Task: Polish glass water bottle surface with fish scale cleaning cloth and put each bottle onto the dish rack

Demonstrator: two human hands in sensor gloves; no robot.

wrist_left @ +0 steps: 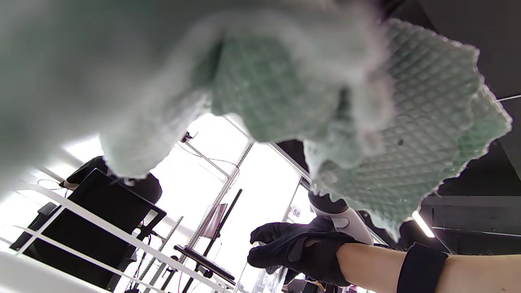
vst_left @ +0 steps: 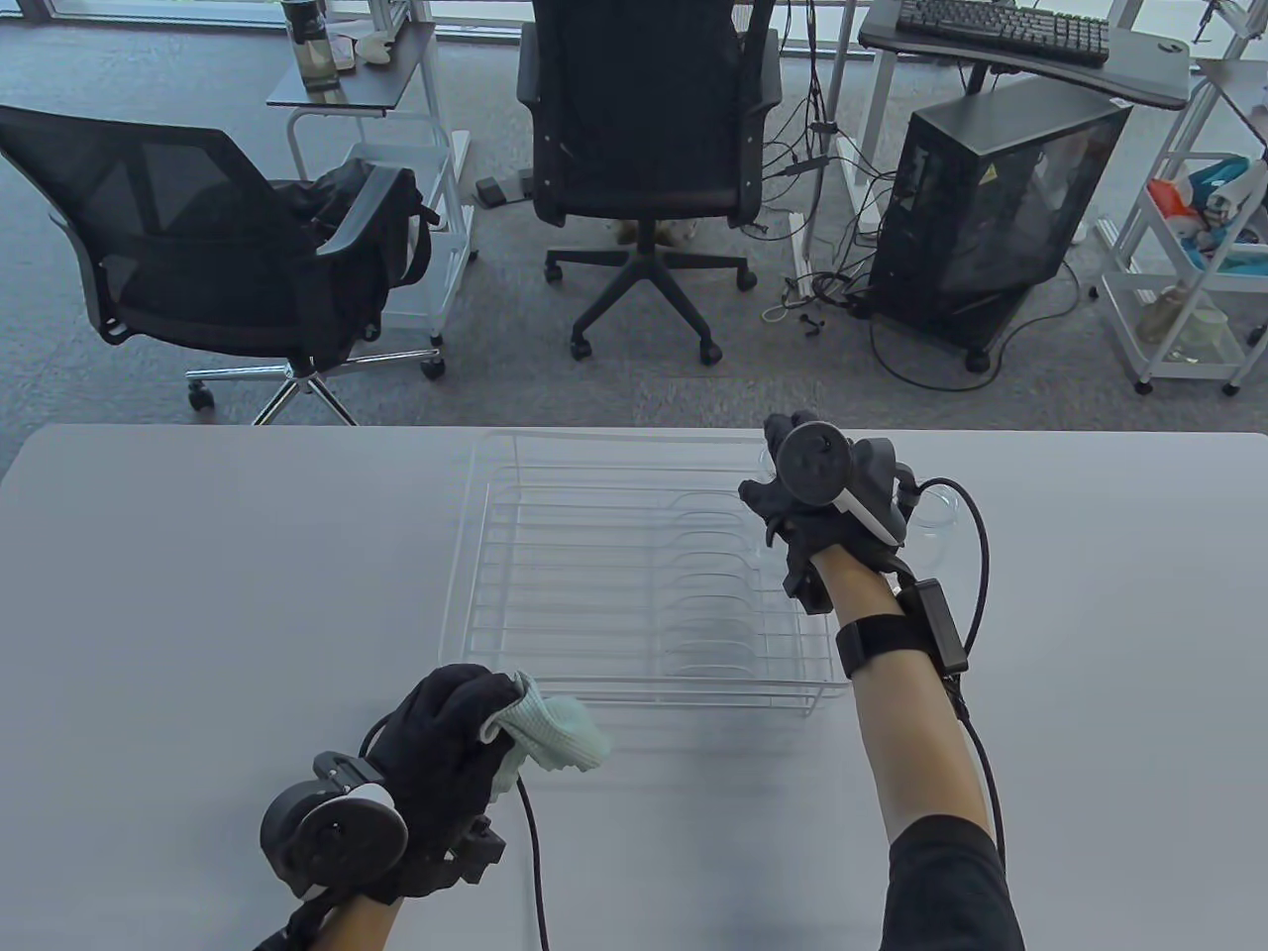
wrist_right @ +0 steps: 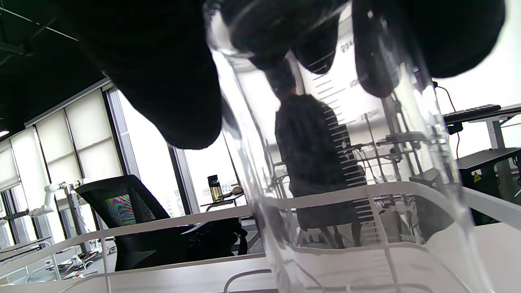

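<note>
My left hand [vst_left: 446,733] rests near the table's front edge and grips a bunched pale green fish scale cloth [vst_left: 560,738], which fills the top of the left wrist view [wrist_left: 427,122]. My right hand [vst_left: 797,495] is over the back right corner of the white wire dish rack [vst_left: 634,693]. It grips a clear glass bottle [wrist_right: 346,183] with printed measuring marks, my gloved fingers [wrist_right: 427,36] curled round its upper part. The bottle stands upright, with the rack's wires [wrist_right: 325,195] showing around its lower part. In the table view my hand hides almost all of it.
A second clear glass item [vst_left: 936,515] stands on the table just right of my right hand. The rack's wire slots [vst_left: 614,575] hold nothing else. Beyond the table's far edge are two black office chairs [vst_left: 644,129] and a computer tower [vst_left: 991,198].
</note>
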